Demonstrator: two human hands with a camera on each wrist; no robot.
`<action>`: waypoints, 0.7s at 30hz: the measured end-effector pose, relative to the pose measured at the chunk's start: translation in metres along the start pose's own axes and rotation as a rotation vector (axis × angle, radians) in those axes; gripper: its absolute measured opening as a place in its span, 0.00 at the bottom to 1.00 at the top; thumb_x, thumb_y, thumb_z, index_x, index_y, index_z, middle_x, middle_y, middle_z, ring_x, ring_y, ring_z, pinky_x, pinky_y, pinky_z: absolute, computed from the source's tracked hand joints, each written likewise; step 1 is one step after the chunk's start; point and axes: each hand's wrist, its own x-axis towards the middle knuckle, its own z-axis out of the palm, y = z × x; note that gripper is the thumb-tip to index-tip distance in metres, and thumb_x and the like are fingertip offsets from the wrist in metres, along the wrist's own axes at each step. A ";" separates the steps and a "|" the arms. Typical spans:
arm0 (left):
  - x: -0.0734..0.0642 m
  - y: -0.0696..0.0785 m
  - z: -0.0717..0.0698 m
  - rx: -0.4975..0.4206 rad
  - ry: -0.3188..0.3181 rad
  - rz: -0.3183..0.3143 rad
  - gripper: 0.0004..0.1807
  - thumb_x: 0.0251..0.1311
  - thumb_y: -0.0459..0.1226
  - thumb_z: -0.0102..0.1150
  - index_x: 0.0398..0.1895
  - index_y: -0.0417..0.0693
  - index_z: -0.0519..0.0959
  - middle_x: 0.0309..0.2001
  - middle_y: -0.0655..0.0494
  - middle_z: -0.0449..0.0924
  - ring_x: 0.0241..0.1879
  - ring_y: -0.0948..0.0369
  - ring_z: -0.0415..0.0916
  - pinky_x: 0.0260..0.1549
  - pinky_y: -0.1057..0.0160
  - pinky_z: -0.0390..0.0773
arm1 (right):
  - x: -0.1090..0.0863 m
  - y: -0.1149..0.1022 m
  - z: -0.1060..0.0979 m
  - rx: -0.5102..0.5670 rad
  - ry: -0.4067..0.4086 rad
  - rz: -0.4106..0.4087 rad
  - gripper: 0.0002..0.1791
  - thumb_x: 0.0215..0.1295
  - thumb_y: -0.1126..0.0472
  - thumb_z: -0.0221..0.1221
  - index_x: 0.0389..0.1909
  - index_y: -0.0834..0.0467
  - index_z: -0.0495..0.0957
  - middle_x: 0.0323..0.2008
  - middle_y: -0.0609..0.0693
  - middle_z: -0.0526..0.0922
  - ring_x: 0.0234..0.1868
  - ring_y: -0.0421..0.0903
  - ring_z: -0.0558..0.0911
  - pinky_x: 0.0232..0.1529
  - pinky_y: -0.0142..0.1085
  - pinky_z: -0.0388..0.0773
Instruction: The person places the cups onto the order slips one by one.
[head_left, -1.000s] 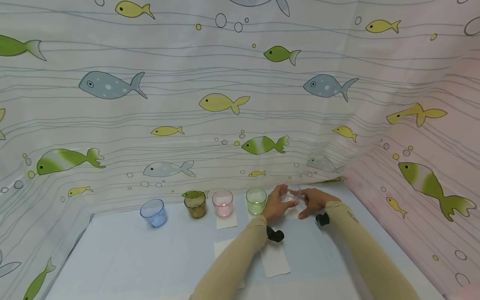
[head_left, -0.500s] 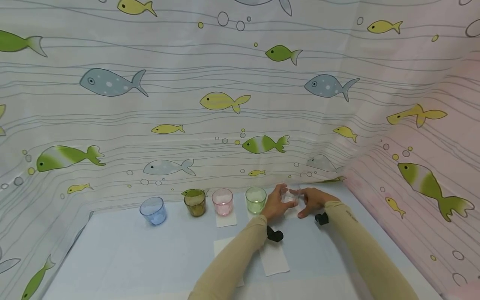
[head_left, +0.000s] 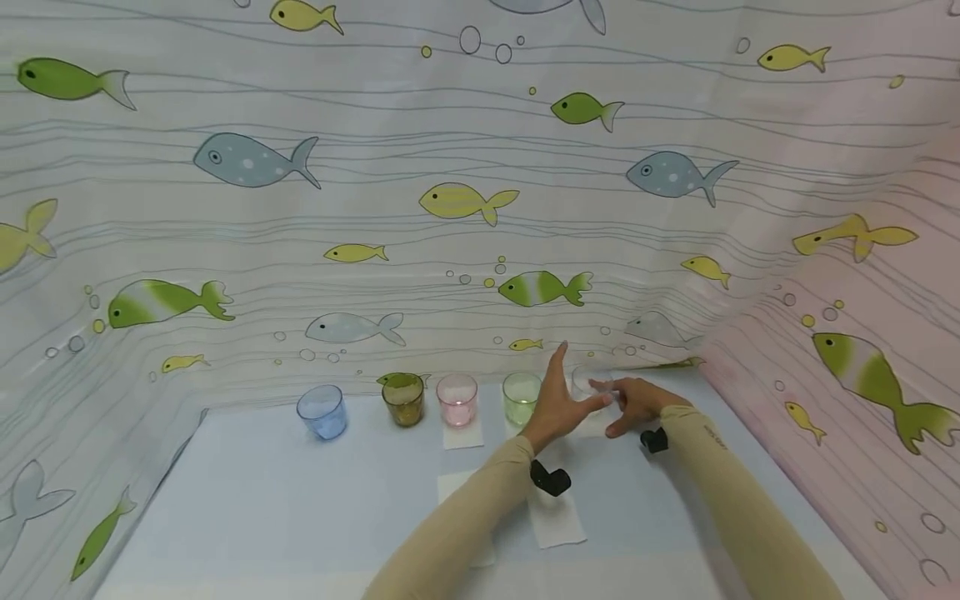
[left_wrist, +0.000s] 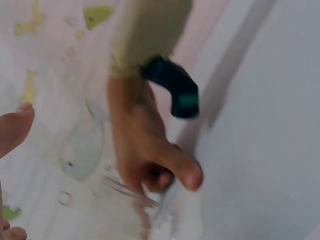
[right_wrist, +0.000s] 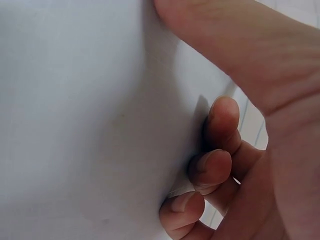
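Note:
A clear glass (head_left: pixel 587 380) stands at the back right of the row, with a white paper piece (head_left: pixel 595 427) below it. My left hand (head_left: pixel 561 406) is spread wide beside it, thumb toward the glass and fingers pointing up, gripping nothing. The stretched index finger of my right hand (head_left: pixel 637 402) overlaps the glass from the right; its thumb stands apart. In the right wrist view, the other fingertips (right_wrist: pixel 215 167) are loosely bent close to the table. A green glass (head_left: pixel 519 404) is partly behind my left hand. The left wrist view shows the clear glass only blurred.
Further left along the back stand a pink glass (head_left: pixel 457 406), an amber glass (head_left: pixel 402 404) and a blue glass (head_left: pixel 322 414), which looks tilted. More white paper pieces (head_left: pixel 557 523) lie in front, partly under my left forearm. A fish-print curtain (head_left: pixel 465 125) rises behind the table.
My left hand has let go of the clear glass and spread its fingers upward. My right hand stays beside the glass. The head view has shifted slightly.

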 end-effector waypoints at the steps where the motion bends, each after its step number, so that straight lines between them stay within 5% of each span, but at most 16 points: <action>1: -0.006 0.006 -0.005 -0.019 -0.003 0.027 0.60 0.62 0.50 0.76 0.88 0.55 0.44 0.87 0.55 0.48 0.84 0.49 0.52 0.81 0.44 0.59 | 0.000 0.001 0.000 0.005 -0.001 -0.010 0.64 0.43 0.46 0.85 0.83 0.42 0.61 0.28 0.49 0.71 0.28 0.45 0.69 0.26 0.36 0.66; 8: -0.051 0.035 -0.036 -0.103 -0.123 0.236 0.47 0.69 0.43 0.71 0.85 0.56 0.55 0.84 0.58 0.56 0.83 0.58 0.56 0.80 0.59 0.62 | -0.002 0.009 0.002 -0.001 0.034 -0.054 0.63 0.44 0.45 0.85 0.82 0.47 0.63 0.30 0.49 0.70 0.30 0.45 0.69 0.28 0.36 0.66; 12: -0.075 0.040 -0.056 -0.116 -0.170 0.269 0.39 0.71 0.44 0.68 0.82 0.56 0.62 0.81 0.59 0.63 0.80 0.60 0.62 0.78 0.60 0.65 | -0.003 0.009 0.002 0.009 0.049 -0.051 0.64 0.43 0.45 0.85 0.82 0.50 0.63 0.32 0.51 0.71 0.32 0.47 0.70 0.30 0.37 0.66; 16: -0.095 0.035 -0.081 -0.137 -0.134 0.285 0.34 0.72 0.44 0.67 0.78 0.49 0.67 0.77 0.55 0.71 0.78 0.57 0.68 0.78 0.58 0.67 | -0.005 0.006 0.002 0.017 0.041 -0.035 0.65 0.43 0.43 0.85 0.82 0.51 0.61 0.33 0.53 0.71 0.33 0.48 0.70 0.31 0.37 0.66; 21: -0.118 0.024 -0.120 -0.168 -0.017 0.325 0.30 0.75 0.39 0.64 0.75 0.39 0.69 0.71 0.43 0.77 0.73 0.47 0.73 0.75 0.54 0.71 | -0.006 0.003 0.004 0.016 0.045 -0.042 0.64 0.45 0.44 0.84 0.83 0.48 0.60 0.33 0.52 0.70 0.34 0.47 0.69 0.30 0.36 0.66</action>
